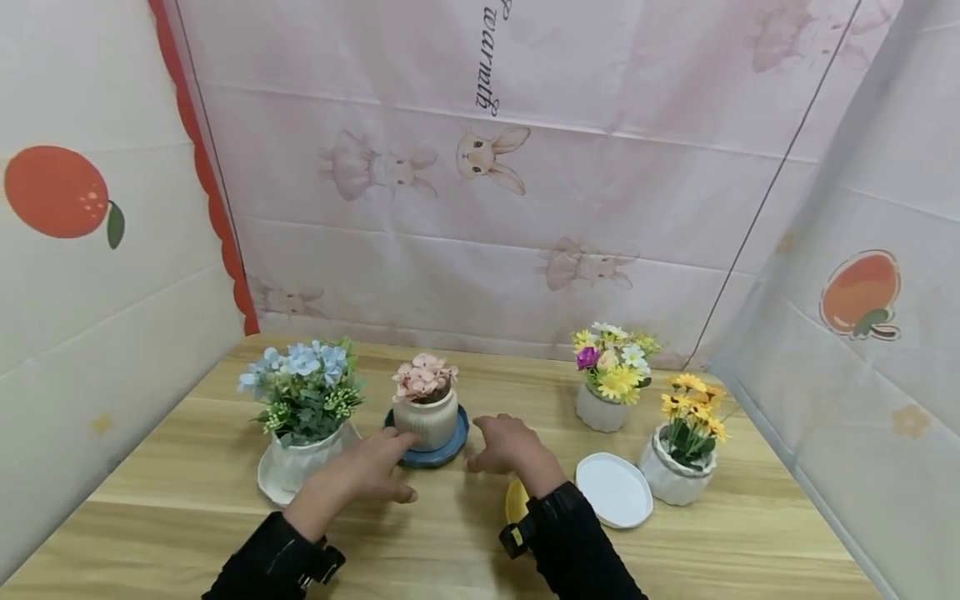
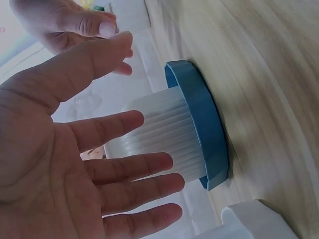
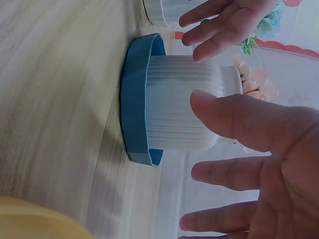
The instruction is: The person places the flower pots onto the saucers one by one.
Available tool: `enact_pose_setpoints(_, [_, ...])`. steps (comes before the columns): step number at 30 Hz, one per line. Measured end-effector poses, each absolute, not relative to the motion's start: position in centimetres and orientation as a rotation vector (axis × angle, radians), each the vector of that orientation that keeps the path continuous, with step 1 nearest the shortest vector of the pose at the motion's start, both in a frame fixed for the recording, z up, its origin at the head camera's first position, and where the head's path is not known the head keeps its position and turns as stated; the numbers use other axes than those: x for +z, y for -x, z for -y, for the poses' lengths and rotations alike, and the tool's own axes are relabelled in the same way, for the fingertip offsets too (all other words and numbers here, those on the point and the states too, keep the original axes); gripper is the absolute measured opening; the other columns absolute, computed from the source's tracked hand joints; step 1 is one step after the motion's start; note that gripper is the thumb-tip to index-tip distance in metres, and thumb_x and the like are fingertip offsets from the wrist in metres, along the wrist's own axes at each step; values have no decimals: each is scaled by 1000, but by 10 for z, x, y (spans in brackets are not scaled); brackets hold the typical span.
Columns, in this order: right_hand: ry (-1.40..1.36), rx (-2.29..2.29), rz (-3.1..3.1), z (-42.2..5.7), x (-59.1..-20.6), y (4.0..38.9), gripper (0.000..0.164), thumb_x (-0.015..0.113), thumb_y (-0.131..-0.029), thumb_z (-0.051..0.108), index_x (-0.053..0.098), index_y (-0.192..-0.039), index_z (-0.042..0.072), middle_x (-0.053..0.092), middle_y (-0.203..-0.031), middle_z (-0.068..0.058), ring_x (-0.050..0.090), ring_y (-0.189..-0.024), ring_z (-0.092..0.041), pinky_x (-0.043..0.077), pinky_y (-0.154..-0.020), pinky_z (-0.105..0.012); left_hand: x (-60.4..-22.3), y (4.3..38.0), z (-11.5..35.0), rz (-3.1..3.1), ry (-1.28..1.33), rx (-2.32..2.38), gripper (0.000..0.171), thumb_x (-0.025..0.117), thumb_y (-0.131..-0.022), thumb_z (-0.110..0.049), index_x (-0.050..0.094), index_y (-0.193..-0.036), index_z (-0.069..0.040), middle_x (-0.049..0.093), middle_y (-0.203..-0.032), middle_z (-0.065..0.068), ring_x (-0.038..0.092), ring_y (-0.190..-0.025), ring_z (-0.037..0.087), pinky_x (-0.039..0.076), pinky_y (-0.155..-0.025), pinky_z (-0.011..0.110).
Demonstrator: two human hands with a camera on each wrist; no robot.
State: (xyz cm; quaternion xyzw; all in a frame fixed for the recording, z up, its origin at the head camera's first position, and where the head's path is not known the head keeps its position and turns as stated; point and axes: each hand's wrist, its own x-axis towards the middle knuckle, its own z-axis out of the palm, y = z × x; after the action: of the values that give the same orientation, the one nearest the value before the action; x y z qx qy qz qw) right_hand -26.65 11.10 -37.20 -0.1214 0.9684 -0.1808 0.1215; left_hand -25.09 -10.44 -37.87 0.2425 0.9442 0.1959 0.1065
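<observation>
A ribbed cream flower pot with pink flowers stands upright in a blue saucer near the middle of the table. My left hand is at the pot's left front, fingers spread, holding nothing. In the left wrist view its straight fingers overlap the pot; whether they touch it I cannot tell. To the right of the saucer is my right hand, also with fingers apart and nothing held. The right wrist view shows its thumb in front of the pot.
Blue flowers fill a white pot on a white saucer at left. On the right are a pot of mixed flowers, a pot of orange flowers and a white plate. A yellow saucer lies partly under my right wrist.
</observation>
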Motion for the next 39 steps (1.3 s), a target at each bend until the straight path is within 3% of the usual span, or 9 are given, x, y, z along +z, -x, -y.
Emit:
enact_pose_setpoints(18, [314,-541,-2873,-131,-372,265,68,76,-77,32,49,-133,5,49,-129,-21,40,-121,-40,37,-94,-52,-383,250,77,-2804,-816,486,69,80,-71,-34,53,-126,-3,52,-121,16,50,-111,32,44,-87,48])
enact_pose_setpoints(27, [223,-570,-2909,-152,-375,263,73,82,-70,28,50,-130,1,53,-119,-20,49,-111,-36,42,-90,-46,-387,254,61,-2842,-929,440,65,79,-72,-33,55,-124,-2,55,-116,14,53,-106,29,46,-85,44])
enact_pose_setpoints(39, [138,-656,-2904,-190,-381,263,75,82,-71,25,47,-130,-6,51,-124,-23,47,-115,-38,40,-94,-47,-391,257,39,-2802,-940,508,61,78,-73,-36,56,-123,-8,57,-115,9,54,-105,24,47,-84,38])
